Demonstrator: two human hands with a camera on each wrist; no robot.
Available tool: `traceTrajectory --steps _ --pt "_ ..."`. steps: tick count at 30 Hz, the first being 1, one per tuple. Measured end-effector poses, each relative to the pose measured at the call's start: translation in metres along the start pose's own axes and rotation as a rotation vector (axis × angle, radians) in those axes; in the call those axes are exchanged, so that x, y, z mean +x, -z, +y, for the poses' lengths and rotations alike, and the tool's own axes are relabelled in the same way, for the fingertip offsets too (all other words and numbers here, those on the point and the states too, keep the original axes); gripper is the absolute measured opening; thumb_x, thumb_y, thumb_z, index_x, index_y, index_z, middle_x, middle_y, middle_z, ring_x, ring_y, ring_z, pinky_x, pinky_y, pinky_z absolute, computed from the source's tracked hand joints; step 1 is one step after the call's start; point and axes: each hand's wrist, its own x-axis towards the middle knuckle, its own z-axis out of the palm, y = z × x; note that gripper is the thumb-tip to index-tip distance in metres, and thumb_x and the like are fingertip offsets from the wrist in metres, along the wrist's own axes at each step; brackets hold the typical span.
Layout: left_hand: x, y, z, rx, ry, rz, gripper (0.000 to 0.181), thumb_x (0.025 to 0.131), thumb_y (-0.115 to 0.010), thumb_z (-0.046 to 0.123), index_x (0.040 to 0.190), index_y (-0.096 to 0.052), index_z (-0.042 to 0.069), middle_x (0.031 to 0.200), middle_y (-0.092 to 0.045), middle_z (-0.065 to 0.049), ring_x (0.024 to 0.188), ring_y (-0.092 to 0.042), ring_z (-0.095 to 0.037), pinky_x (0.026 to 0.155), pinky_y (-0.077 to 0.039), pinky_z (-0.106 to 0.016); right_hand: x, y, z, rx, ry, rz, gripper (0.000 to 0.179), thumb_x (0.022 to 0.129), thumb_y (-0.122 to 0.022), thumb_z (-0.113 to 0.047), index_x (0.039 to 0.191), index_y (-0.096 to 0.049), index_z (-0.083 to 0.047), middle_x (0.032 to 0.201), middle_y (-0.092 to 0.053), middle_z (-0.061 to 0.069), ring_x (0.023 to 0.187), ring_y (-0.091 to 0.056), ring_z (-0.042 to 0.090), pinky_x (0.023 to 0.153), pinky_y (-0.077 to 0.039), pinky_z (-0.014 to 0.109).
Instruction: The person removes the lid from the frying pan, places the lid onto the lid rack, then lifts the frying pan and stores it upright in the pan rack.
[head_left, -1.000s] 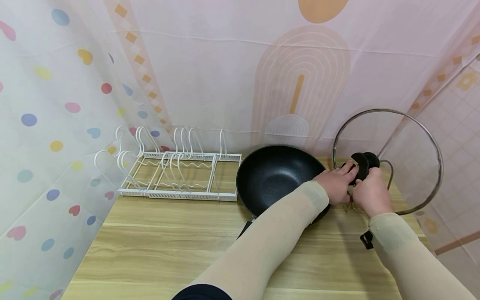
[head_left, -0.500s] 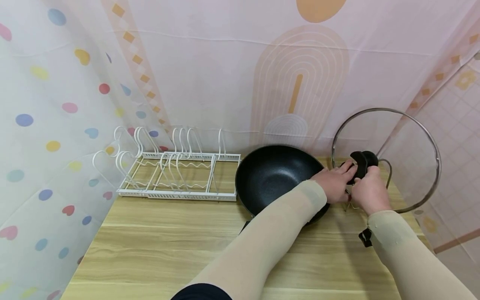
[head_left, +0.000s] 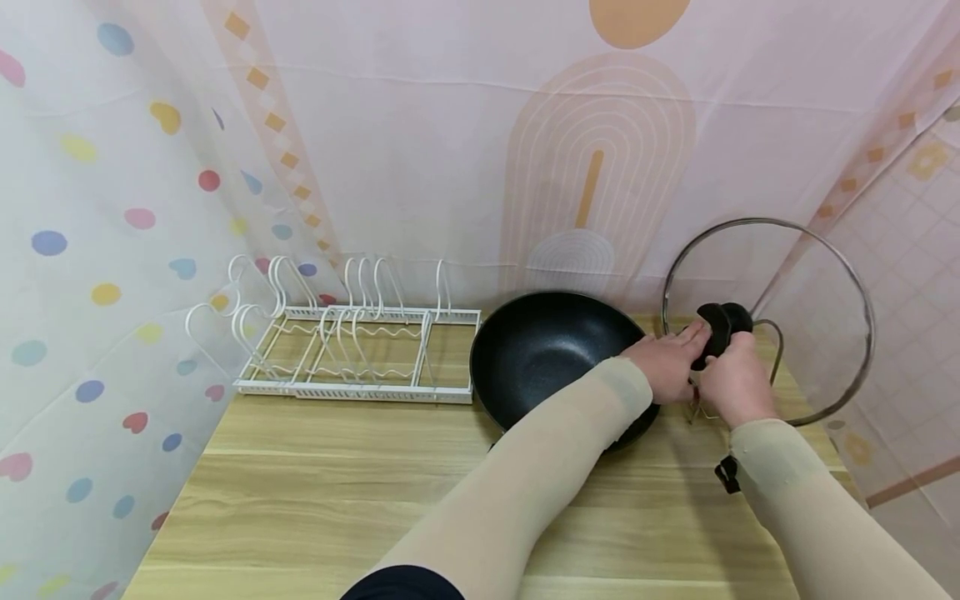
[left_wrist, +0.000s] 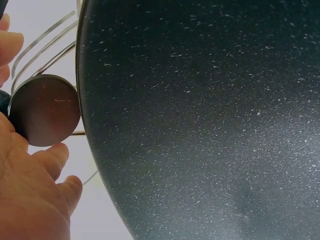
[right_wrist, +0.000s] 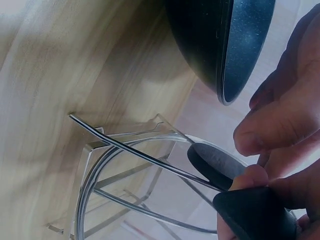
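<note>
A clear lid with a steel rim (head_left: 866, 333) stands upright at the right, in a wire stand (right_wrist: 92, 165). At its black knob (head_left: 716, 336) both my hands meet. My right hand (head_left: 738, 383) grips a black handle piece (right_wrist: 255, 215), its fingertips pressed along the edge. From the left, my left hand (head_left: 663, 367) lays its fingers against the knob; I cannot tell whether its hidden thumb pinches it. Facing the left wrist camera is a round black disc (left_wrist: 45, 110), with curled left fingertips (left_wrist: 57, 155) just below it.
Close beside my left hand sits a black frying pan (head_left: 551, 358), its handle hidden under my left forearm. Left of the pan lies a white wire rack (head_left: 450, 392) with several upright loops. A wooden tabletop (head_left: 322, 492) carries everything; a patterned curtain (head_left: 420, 167) hangs behind.
The right edge of the lid's rim has swung slightly left, and the knob has shifted a little left with it. Both hands stay at the knob; the pan and rack look unmoved.
</note>
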Motion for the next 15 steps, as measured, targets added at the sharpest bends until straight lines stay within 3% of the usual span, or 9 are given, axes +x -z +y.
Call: traceTrajectory --steps 9,15 --pt "0.0022 -0.0016 -0.0014 0.021 -0.015 0.011 0.093 0.105 -0.054 0.054 0.167 0.013 0.035 0.174 0.015 0.021 0.162 -0.004 0.001 0.132 -0.016 -0.029 -0.0013 -0.0006 -0.0006 0.015 0.032 -0.044 0.067 0.107 -0.037 -0.017 0.156 -0.007 0.016 0.129 -0.053 0.048 0.088 -0.059 0.043 0.060 -0.048 0.038" --pt "0.0026 -0.0034 -0.0027 0.026 -0.018 0.015 0.093 0.104 -0.053 0.056 0.167 0.012 0.035 0.174 0.015 0.021 0.162 -0.003 0.001 0.132 -0.016 -0.029 -0.0016 -0.0014 -0.0016 -0.004 0.035 -0.042 0.067 0.106 -0.039 -0.016 0.155 -0.008 0.018 0.130 -0.053 0.049 0.092 -0.059 0.045 0.064 -0.049 0.039"
